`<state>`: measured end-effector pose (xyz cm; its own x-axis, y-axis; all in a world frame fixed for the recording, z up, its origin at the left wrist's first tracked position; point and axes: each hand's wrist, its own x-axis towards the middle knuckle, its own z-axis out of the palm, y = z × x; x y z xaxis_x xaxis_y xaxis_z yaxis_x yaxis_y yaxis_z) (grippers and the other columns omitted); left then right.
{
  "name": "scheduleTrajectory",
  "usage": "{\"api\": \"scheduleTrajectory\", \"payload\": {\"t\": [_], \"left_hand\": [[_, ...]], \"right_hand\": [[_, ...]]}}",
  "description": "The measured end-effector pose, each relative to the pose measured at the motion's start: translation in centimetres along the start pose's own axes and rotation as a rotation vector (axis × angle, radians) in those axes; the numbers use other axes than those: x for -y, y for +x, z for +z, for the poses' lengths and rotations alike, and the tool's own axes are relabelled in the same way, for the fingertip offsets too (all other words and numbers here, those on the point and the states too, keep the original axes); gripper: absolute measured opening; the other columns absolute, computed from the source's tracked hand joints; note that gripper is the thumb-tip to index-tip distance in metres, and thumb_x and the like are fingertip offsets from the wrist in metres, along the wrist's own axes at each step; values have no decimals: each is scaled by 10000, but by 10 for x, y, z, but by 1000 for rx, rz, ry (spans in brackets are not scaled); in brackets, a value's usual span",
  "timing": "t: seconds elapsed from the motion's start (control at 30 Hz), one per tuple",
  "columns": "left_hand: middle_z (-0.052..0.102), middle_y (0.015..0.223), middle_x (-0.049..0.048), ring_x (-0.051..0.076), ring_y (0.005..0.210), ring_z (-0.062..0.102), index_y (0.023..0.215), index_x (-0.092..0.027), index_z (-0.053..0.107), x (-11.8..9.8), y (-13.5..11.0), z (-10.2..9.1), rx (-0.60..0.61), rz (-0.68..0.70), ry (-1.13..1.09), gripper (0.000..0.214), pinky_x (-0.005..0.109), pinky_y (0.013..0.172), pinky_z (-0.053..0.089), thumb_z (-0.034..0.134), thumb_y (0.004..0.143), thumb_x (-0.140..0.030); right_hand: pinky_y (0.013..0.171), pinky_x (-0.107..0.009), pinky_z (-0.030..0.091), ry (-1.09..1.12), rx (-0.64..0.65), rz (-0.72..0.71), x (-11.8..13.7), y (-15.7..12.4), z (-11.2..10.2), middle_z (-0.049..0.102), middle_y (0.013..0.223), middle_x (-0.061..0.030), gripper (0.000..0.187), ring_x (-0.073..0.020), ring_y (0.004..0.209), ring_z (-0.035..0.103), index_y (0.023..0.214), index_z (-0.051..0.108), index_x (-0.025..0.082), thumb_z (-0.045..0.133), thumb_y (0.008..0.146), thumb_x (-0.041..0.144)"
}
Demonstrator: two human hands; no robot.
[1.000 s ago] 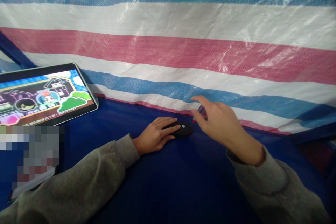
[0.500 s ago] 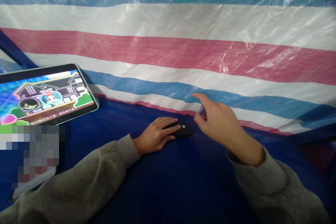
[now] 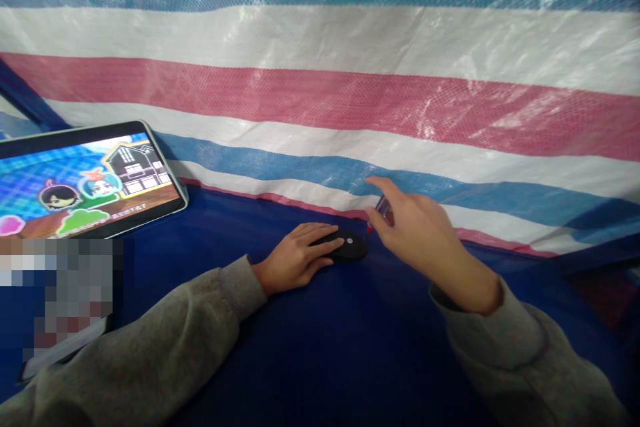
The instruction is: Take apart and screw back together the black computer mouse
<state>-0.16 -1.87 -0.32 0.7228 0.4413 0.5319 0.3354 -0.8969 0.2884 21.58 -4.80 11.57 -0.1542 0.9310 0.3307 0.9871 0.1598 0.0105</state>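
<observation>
A black computer mouse (image 3: 353, 248) with a pale round spot on top lies on the blue surface. My left hand (image 3: 295, 257) rests at its left end, fingers over the top and thumb along the near side, holding it in place. Above the mouse's right end, my right hand (image 3: 415, 227) pinches a small screwdriver (image 3: 383, 205) with a clear purplish handle and a red collar. Its thin tip points down at the mouse; I cannot tell whether it touches. The right index finger is raised off the handle, and the other right fingers are mostly hidden.
A tablet (image 3: 150, 210) with a cartoon playing stands at the left. In front of it lies a blurred-out object (image 3: 75, 307), close to my left sleeve. A striped plastic sheet (image 3: 320, 100) hangs behind the blue surface (image 3: 320, 360). A dark frame bar (image 3: 600, 253) runs along the right.
The screwdriver's handle has shifted slightly in my right fingers, and its red collar shows more clearly. My left hand and the mouse have stayed put. The tablet's picture has changed.
</observation>
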Motion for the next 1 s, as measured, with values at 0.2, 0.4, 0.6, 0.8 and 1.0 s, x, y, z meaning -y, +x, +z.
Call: {"api": "scheduleTrajectory", "payload": {"t": [0.2,0.4,0.6,0.8,1.0], "left_hand": [[560,1355,125,260,1236,546,1324,-206,547,0,0,0,-3,6,5,368,470,1024,471,508,972,-303],[546,1373,117,260,1249,537,1344,-224,529,0,0,0,8,-2,-4,379,481,1033,460,503,974,-303],[551,1368,120,262,1249,537,1334,-223,539,-1,0,-1,10,-10,-4,372,478,1030,463,502,975,-312],[544,1378,115,257,1254,531,1334,-222,540,0,0,-1,23,-9,4,374,469,1042,452,508,972,-312],[549,1371,115,255,1252,534,1339,-228,530,-1,0,-1,16,-15,-4,374,472,1033,461,495,977,-314]], "right_hand": [[563,-313,370,47,14,15,-2,1,-1,707,690,-22,469,-247,627,662,1339,496,236,477,875,301],[571,-316,375,78,9,39,-3,1,-6,694,666,-14,483,-242,607,646,1347,493,240,484,868,301],[578,-316,377,88,14,16,-1,1,-5,712,712,-22,466,-240,632,654,1325,519,228,481,862,278],[606,-308,389,74,15,-45,-3,0,-3,737,833,-52,273,-229,701,670,1058,666,234,467,894,323],[647,-316,419,101,-5,-26,-3,0,-2,734,920,-63,352,-231,732,667,1161,631,218,480,843,231]]}}
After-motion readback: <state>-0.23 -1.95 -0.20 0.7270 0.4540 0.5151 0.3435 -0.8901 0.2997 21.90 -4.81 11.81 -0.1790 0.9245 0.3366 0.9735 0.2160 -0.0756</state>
